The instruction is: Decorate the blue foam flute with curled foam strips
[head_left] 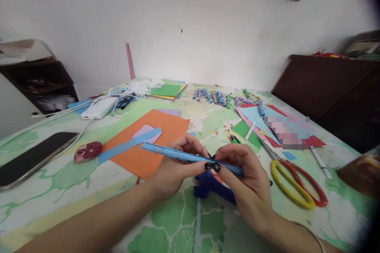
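Observation:
Between both hands I hold a long, narrow blue paper strip [166,151], folded lengthwise, above the table. My left hand [175,168] pinches it near its middle, thumb in front and fingers behind. Right beside it, my right hand [247,178] pinches the same strip, the two thumb tips almost touching. The strip's left end sticks out past my left hand, and its right end runs in front of my right fingers. Below the hands lies a dark blue tool [204,185], partly hidden by my right hand, with a thin pale strip [198,221] leading down from it.
Scissors with yellow and red handles [292,182] lie at the right. Left are orange paper [142,134], a flat blue strip [127,146], a maroon case [87,152] and a phone [38,158]. Curled paper pieces [218,97] lie at the back, a dark cup [360,172] far right.

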`<state>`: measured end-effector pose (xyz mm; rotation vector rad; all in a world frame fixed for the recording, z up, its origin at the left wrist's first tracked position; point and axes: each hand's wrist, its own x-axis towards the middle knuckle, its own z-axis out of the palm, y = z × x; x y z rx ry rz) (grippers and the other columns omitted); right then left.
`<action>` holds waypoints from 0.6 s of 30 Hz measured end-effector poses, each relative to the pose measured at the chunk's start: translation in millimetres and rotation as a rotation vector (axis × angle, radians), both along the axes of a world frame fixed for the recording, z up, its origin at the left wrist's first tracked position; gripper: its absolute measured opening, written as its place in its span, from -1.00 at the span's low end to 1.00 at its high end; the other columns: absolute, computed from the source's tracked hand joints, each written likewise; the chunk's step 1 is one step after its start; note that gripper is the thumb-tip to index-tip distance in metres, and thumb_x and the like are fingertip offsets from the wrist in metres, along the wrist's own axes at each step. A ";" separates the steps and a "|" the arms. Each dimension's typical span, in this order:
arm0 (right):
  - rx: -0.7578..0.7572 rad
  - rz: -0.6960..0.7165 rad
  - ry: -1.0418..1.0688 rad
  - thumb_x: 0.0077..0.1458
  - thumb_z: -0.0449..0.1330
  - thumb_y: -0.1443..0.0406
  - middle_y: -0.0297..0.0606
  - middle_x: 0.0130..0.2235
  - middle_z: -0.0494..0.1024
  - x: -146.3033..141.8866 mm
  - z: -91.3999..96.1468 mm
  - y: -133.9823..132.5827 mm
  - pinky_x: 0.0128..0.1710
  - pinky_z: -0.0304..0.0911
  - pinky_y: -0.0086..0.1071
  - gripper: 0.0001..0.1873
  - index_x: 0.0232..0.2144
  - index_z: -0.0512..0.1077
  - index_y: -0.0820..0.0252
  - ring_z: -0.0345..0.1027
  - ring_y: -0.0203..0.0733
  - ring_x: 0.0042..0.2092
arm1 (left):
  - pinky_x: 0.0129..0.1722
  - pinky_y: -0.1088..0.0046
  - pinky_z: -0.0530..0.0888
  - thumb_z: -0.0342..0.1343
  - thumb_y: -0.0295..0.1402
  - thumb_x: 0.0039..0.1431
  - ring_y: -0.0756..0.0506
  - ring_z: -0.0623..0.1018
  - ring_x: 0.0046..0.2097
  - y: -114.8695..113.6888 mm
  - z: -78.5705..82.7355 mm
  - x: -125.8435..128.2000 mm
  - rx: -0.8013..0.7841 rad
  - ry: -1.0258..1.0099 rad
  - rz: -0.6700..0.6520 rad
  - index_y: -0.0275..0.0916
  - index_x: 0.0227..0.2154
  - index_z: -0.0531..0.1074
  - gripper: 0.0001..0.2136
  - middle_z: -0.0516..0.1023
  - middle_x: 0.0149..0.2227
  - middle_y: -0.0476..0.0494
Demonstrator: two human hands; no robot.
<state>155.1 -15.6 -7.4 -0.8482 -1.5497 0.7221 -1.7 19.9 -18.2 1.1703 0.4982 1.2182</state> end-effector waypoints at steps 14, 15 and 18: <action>0.070 0.003 -0.039 0.12 0.11 0.44 -0.36 -0.28 0.43 -0.1 -1.2 -0.1 -0.29 0.32 -0.54 -0.74 -0.17 0.32 0.01 0.34 -0.35 -0.24 | -0.39 0.52 0.37 0.32 -0.50 -0.13 0.01 0.45 -0.37 0.5 0.2 1.1 -0.025 -0.017 0.014 -0.26 -0.47 0.31 -0.75 0.49 -0.42 -0.02; 0.069 0.005 -0.040 0.12 0.11 0.45 -0.36 -0.28 0.42 0.0 -1.4 -0.3 -0.29 0.32 -0.54 -0.74 -0.17 0.32 0.01 0.34 -0.35 -0.24 | -0.39 0.52 0.38 0.32 -0.50 -0.13 0.01 0.45 -0.37 0.4 0.4 1.2 -0.028 -0.018 0.015 -0.26 -0.47 0.31 -0.75 0.49 -0.42 -0.02; 0.060 0.013 -0.040 0.12 0.11 0.44 -0.36 -0.28 0.41 0.0 -2.3 0.2 -0.29 0.31 -0.54 -0.74 -0.17 0.32 0.02 0.33 -0.35 -0.24 | -0.39 0.52 0.38 0.32 -0.52 -0.13 0.02 0.45 -0.38 -0.1 1.4 1.7 -0.039 -0.015 0.030 -0.27 -0.47 0.30 -0.75 0.49 -0.43 -0.02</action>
